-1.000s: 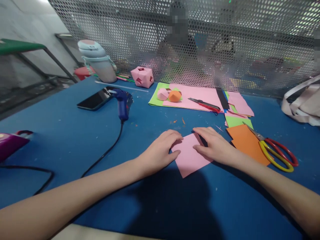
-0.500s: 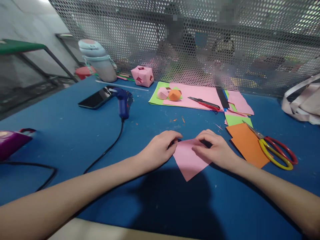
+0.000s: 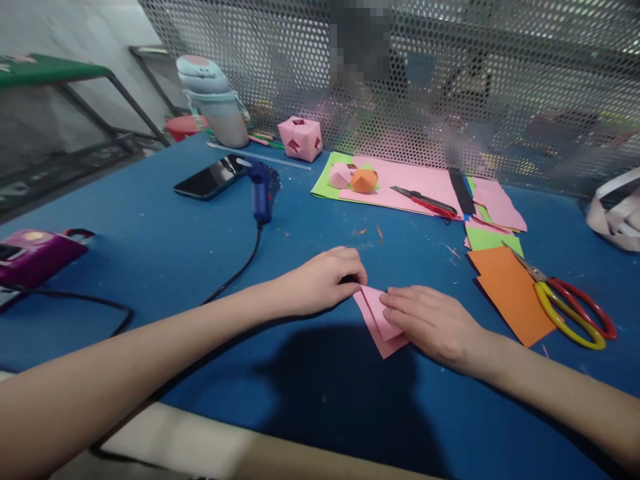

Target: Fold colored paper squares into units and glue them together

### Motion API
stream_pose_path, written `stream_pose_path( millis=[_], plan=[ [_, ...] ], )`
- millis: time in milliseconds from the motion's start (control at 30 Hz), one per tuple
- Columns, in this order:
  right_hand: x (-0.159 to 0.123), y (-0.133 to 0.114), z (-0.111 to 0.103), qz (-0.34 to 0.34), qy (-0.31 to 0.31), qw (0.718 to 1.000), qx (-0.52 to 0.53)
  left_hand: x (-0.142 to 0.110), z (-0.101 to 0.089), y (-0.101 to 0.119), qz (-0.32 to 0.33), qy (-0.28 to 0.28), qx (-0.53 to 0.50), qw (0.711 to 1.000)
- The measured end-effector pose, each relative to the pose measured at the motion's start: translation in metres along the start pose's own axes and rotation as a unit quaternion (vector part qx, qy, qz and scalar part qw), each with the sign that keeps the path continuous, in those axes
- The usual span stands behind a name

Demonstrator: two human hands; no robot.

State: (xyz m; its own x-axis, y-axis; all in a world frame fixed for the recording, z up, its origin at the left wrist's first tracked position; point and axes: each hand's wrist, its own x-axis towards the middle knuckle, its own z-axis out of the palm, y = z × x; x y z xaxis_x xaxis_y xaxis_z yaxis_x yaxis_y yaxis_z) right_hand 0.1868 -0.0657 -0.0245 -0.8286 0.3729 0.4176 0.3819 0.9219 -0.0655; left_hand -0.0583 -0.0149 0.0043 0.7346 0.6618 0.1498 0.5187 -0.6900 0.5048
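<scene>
A pink sheet of paper (image 3: pixel 374 319) lies on the blue table, part of it folded over so that a flap covers most of the layer beneath. My left hand (image 3: pixel 333 280) pinches its upper left corner between thumb and fingers. Across the flap's right side rests my right hand (image 3: pixel 433 320), its fingers stretched out and pressing the paper down. That hand hides the right part of the sheet. To its right are orange paper pieces (image 3: pixel 515 293), with red and yellow handled scissors (image 3: pixel 565 300) lying partly on them.
A blue glue gun (image 3: pixel 261 200) stands beside a phone (image 3: pixel 210 179), its cord running under my left arm. Further back are a bottle (image 3: pixel 220 113), a pink paper cube (image 3: pixel 301 140) and a box cutter (image 3: pixel 425 201) on stacked sheets. A perforated metal panel (image 3: pixel 300 73) borders the table.
My right hand has gone from pinching the paper's upper edge to lying flat on it. The paper's far part is now folded over towards me. The camera view has shifted slightly.
</scene>
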Motion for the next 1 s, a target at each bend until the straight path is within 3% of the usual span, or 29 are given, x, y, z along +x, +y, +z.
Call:
stream_pose_path(
  millis=[133, 533, 1000],
  plan=[
    [-0.006, -0.013, 0.003, 0.040, -0.030, 0.999, -0.012, 0.000, -0.004, -0.002, -0.003, -0.017, 0.000, 1.000],
    [-0.006, -0.017, 0.002, 0.027, 0.007, 1.000, -0.004, -0.001, -0.014, -0.012, 0.005, -0.059, -0.039, 0.997],
    [-0.002, -0.020, -0.002, 0.012, -0.014, 1.000, -0.005, -0.001, -0.014, -0.017, 0.001, -0.061, -0.069, 0.996]
  ],
)
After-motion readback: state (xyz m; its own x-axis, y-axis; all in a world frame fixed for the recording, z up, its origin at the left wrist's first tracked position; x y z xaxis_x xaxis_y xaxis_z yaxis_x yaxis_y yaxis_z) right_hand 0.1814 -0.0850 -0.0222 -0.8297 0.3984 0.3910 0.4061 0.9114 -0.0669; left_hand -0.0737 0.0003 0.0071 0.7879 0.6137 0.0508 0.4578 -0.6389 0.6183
